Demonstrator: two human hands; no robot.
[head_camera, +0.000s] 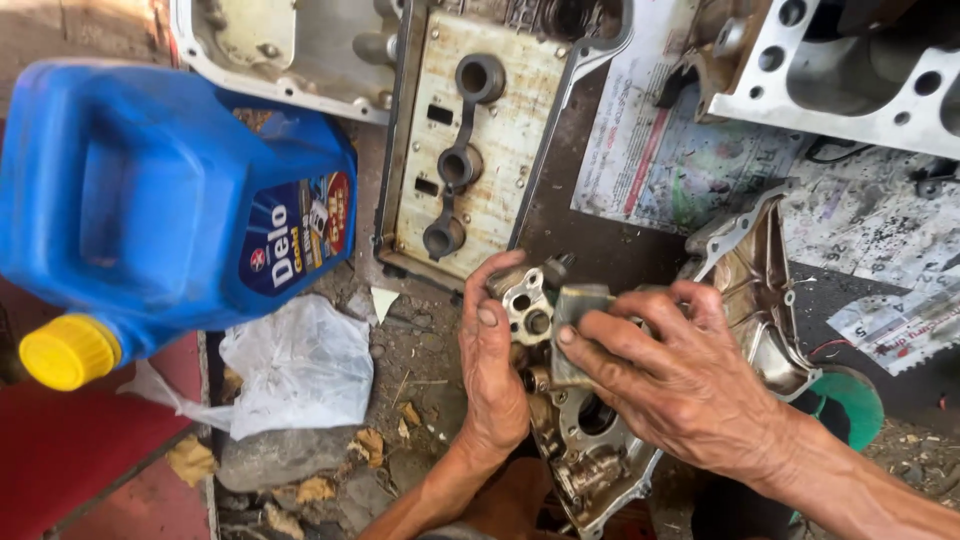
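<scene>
Your left hand (492, 370) and right hand (672, 385) both have fingers clamped on the metal engine part (560, 400), its long axis running toward you, w/ the ground beneath.

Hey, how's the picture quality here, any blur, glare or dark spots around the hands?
Head view: even daylight, no harsh shadows. Left hand and right hand are sharp on the metal engine part. The blue jug looks bulged near the lens. The engine block is bright, slightly washed out at the top right.
</scene>
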